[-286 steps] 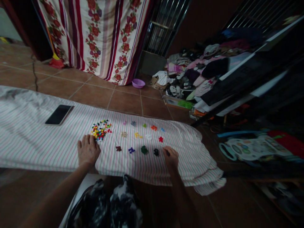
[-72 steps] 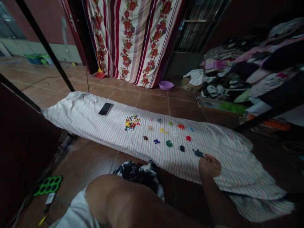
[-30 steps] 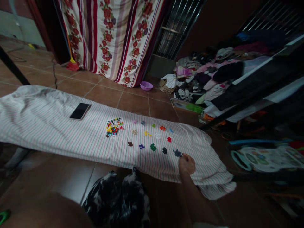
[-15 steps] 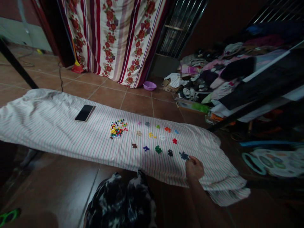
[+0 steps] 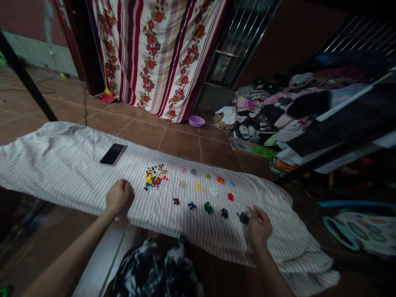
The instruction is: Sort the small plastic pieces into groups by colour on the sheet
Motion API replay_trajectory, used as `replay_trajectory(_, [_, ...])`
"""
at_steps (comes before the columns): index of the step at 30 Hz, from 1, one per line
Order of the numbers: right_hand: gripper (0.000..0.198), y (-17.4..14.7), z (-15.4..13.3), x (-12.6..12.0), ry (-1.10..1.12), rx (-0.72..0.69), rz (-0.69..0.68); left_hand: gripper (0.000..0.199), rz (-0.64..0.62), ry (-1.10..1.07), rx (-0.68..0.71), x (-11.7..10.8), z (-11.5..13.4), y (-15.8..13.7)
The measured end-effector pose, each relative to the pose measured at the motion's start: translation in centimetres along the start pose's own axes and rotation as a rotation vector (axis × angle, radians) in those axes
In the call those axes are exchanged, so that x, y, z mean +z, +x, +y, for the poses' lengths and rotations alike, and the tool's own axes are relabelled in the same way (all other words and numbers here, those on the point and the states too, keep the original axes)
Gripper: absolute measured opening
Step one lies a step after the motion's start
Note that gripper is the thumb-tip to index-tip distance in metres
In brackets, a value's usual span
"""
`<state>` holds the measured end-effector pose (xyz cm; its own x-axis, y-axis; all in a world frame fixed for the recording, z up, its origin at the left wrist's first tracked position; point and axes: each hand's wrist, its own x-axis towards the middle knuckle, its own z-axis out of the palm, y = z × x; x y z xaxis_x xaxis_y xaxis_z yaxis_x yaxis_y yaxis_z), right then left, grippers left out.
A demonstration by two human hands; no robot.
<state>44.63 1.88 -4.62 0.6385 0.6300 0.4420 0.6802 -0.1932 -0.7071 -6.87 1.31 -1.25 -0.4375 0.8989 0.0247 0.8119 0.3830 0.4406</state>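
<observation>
My right hand (image 5: 260, 226) is at the right end of the cloth, just beside a small heap of dark grey-blue pieces (image 5: 243, 217). Its fingers are loosely bent and apart, with nothing visible in them. My left hand (image 5: 119, 195) rests closed on the cloth below the phone; what it may hold is hidden. Between my hands lies a mixed multicoloured pile of tiny beads or bricks (image 5: 154, 178). Small single-colour groups spread to its right, among them brown pieces (image 5: 176, 201), blue (image 5: 192, 205), dark green (image 5: 208, 207), black (image 5: 224, 213) and red (image 5: 230, 197).
A striped cloth (image 5: 83, 165) covers the long surface, with a dark-screened phone (image 5: 113, 154) lying on it. On the tiled floor beyond are a purple basin (image 5: 197, 121) and a floral curtain (image 5: 151, 62). Clothes (image 5: 284, 97) are heaped at right.
My left hand has come into view and rests on the cloth. My right hand's fingers have loosened and lifted off the dark grey-blue heap. The view has tilted slightly up.
</observation>
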Motion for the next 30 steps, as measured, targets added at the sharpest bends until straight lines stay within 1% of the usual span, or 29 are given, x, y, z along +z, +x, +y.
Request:
replay_trajectory(1, [0.044, 0.0, -1.7, 0.7, 0.069, 0.004, -0.016, 0.034, 0.003, 0.038, 0.0, 0.6, -0.4, 0.2])
replay_trajectory(2, [0.045, -0.2, -3.6, 1.5, 0.137, -0.021, -0.075, 0.031, 0.019, 0.068, 0.015, 1.1, -0.6, 0.2])
replay_trajectory(4, [0.047, -0.9, -7.5, 3.7, 0.244, -0.07, -0.226, 0.029, 0.093, 0.122, 0.037, 2.1, -0.7, -0.1])
replay_trajectory(5, [0.045, -1.5, -9.5, 5.0, 0.286, -0.107, -0.301, 0.028, 0.138, 0.145, 0.034, 2.4, -0.6, -0.3])
replay_trajectory(7, [0.038, -3.0, -13.2, 7.8, 0.347, -0.24, -0.476, 0.027, 0.185, 0.169, 0.027, 2.9, -0.4, -0.7])
replay_trajectory(9, [0.029, -4.8, -16.6, 10.8, 0.362, -0.37, -0.649, 0.025, 0.203, 0.177, 0.027, 3.2, -0.4, -0.8])
replay_trajectory(11, [0.025, -6.7, -19.5, 13.6, 0.342, -0.476, -0.804, 0.023, 0.208, 0.177, 0.033, 3.3, -0.5, -0.7])
replay_trajectory(14, [0.027, -8.9, -22.9, 17.1, 0.27, -0.611, -0.958, 0.022, 0.21, 0.173, 0.037, 3.5, -0.7, -0.6])
replay_trajectory(17, [0.029, -10.3, -25.3, 19.4, 0.146, -0.696, -1.054, 0.021, 0.217, 0.175, 0.045, 3.7, -0.8, -0.5])
replay_trajectory(20, [0.03, -11.0, -26.8, 20.8, 0.044, -0.76, -1.101, 0.021, 0.215, 0.169, 0.045, 3.6, -0.7, -0.6])
replay_trajectory(25, [0.032, -11.6, -28.4, 21.7, -0.123, -0.805, -1.129, 0.022, 0.204, 0.177, 0.044, 3.5, -0.5, -0.6])
replay_trajectory(30, [0.03, -11.9, -29.5, 22.0, -0.214, -0.82, -1.156, 0.021, 0.225, 0.195, 0.062, 3.6, -0.7, -0.5])
